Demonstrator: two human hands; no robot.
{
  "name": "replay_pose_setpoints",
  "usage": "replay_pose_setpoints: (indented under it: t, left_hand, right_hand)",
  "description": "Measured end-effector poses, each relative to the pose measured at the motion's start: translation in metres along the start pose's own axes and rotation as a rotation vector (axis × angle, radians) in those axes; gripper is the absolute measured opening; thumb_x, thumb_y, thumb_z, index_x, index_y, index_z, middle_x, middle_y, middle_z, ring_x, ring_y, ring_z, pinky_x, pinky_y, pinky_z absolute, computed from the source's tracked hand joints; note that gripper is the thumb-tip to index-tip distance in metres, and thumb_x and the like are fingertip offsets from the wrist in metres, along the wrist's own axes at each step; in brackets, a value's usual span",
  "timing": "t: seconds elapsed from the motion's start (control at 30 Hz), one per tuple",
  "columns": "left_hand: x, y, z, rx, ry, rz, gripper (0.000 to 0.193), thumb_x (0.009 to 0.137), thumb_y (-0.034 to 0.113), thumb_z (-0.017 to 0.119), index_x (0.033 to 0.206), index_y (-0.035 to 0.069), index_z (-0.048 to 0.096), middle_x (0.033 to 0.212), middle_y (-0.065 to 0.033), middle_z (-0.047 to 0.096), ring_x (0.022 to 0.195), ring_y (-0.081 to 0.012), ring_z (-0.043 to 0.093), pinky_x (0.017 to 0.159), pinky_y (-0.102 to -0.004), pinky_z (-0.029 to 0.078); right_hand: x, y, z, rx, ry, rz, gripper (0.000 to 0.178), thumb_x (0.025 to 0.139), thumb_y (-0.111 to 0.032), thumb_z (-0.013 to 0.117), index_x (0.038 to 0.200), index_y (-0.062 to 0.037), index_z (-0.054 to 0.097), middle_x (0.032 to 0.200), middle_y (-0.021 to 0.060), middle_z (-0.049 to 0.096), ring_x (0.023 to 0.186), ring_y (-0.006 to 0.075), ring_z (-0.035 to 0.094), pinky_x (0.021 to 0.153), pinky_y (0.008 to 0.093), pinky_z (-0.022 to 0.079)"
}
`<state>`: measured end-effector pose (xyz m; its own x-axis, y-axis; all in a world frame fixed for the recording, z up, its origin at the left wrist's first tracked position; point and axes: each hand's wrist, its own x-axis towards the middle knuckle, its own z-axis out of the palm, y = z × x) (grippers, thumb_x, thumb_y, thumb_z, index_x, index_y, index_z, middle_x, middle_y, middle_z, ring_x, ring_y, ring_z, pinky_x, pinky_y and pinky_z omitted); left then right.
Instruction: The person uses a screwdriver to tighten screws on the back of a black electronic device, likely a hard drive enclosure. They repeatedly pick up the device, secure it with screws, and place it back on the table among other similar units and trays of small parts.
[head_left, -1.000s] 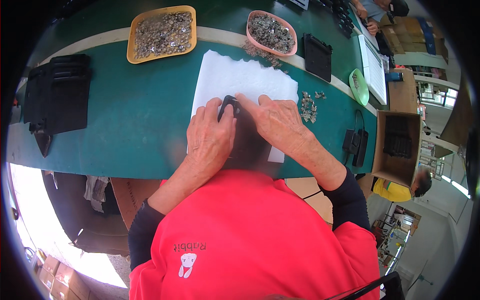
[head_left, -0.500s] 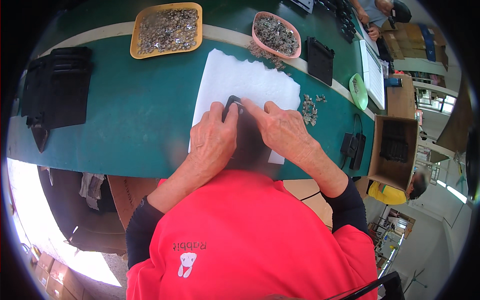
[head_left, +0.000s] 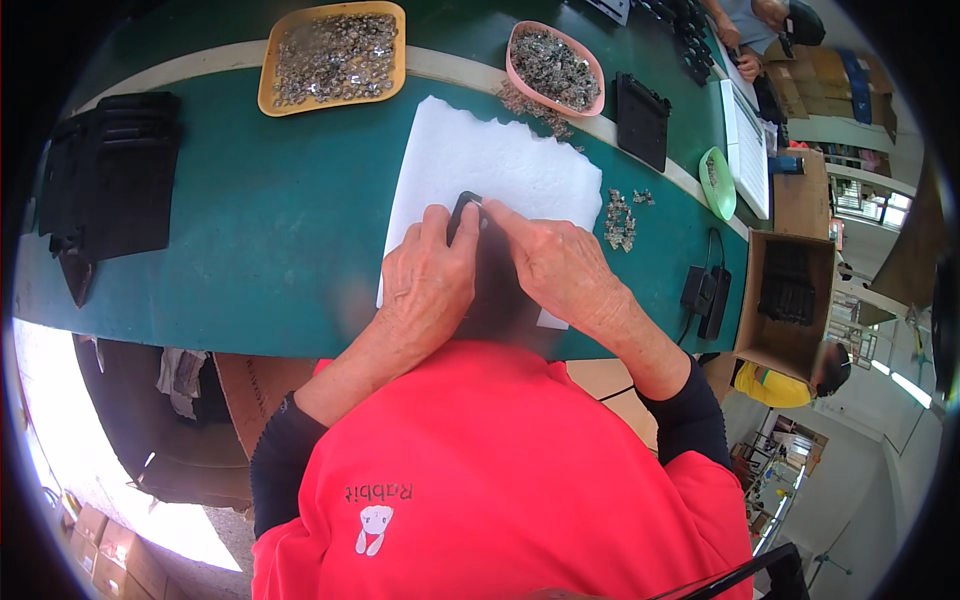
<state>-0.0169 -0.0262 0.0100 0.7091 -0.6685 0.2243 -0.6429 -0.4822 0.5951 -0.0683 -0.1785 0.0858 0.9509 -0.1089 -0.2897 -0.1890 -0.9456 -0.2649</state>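
Between my hands a black plastic part (head_left: 494,285) lies over a white foam sheet (head_left: 470,140); its lower portion is blurred. My left hand (head_left: 428,275) is closed on its left side, with the fingers bent and near its far end. My right hand (head_left: 562,262) comes from the other side, index finger stretched to the far tip and pressing there, the other fingers curled. Something small and shiny shows at that fingertip, too small to name. Right of the sheet lies a small group of metal clips (head_left: 620,222).
A yellow tray (head_left: 264,85) and a pink tray (head_left: 512,75) hold many small metal pieces. Black plastic panels (head_left: 125,185) are stacked at left; another black panel (head_left: 640,125) lies right. A green dish (head_left: 712,195), a black adapter (head_left: 712,300) and a cardboard box (head_left: 828,270) stand rightward.
My right hand has shifted slightly, its raised middle knuckle now lower and more curled. My left hand stays nearly still on the black part.
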Motion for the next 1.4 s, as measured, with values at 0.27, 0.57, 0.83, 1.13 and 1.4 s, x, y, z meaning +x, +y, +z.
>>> replay_pose_setpoints:
  t: [0.27,0.57,0.83,1.13,1.4]
  left_hand:
    - [0.0,-0.002,0.001,-0.005,0.008,0.02,0.049,0.08,0.001,0.065,0.129,0.008,0.057,0.094,-0.0117,0.051,0.076,-0.0269,0.061,0.053,-0.0375,0.051]
    - [0.0,-0.001,0.003,-0.023,-0.024,0.011,0.052,0.078,-0.003,0.062,0.129,0.006,0.057,0.096,-0.0149,0.049,0.078,-0.0299,0.061,0.055,-0.0392,0.051]
    - [0.001,-0.002,0.005,-0.041,-0.054,-0.015,0.053,0.079,-0.003,0.06,0.13,0.004,0.054,0.097,-0.0165,0.049,0.079,-0.032,0.061,0.056,-0.0412,0.051]
    - [0.001,-0.001,0.006,-0.009,0.0,0.002,0.053,0.078,-0.003,0.059,0.131,0.005,0.055,0.096,-0.0151,0.049,0.078,-0.0307,0.06,0.057,-0.0401,0.052]
    - [-0.001,0.002,0.004,-0.004,0.028,0.038,0.056,0.073,-0.002,0.061,0.128,0.003,0.055,0.094,-0.0147,0.049,0.077,-0.0286,0.059,0.057,-0.0378,0.052]
  right_hand:
    - [0.01,-0.007,-0.015,-0.066,-0.089,0.011,0.037,0.09,-0.004,0.047,0.126,-0.007,0.059,0.078,0.0231,0.066,0.074,0.0407,0.065,0.068,0.0486,0.053]
    - [0.016,-0.019,-0.022,-0.083,-0.168,0.061,0.041,0.085,0.0,0.048,0.124,-0.0046,0.058,0.079,0.0241,0.066,0.078,0.0418,0.066,0.072,0.0491,0.054]
    - [0.019,-0.027,-0.019,-0.124,-0.186,0.062,0.038,0.083,0.001,0.048,0.12,-0.0031,0.057,0.08,0.0267,0.065,0.08,0.0425,0.065,0.073,0.051,0.053]
    - [0.03,-0.016,-0.033,-0.159,-0.189,-0.052,0.031,0.082,-0.001,0.048,0.108,-0.0012,0.065,0.08,0.0253,0.066,0.081,0.0418,0.065,0.073,0.0492,0.052]
    - [0.024,-0.018,-0.037,-0.117,-0.233,0.005,0.034,0.083,-0.001,0.047,0.114,-0.0025,0.061,0.08,0.0254,0.066,0.081,0.0426,0.065,0.072,0.0501,0.052]
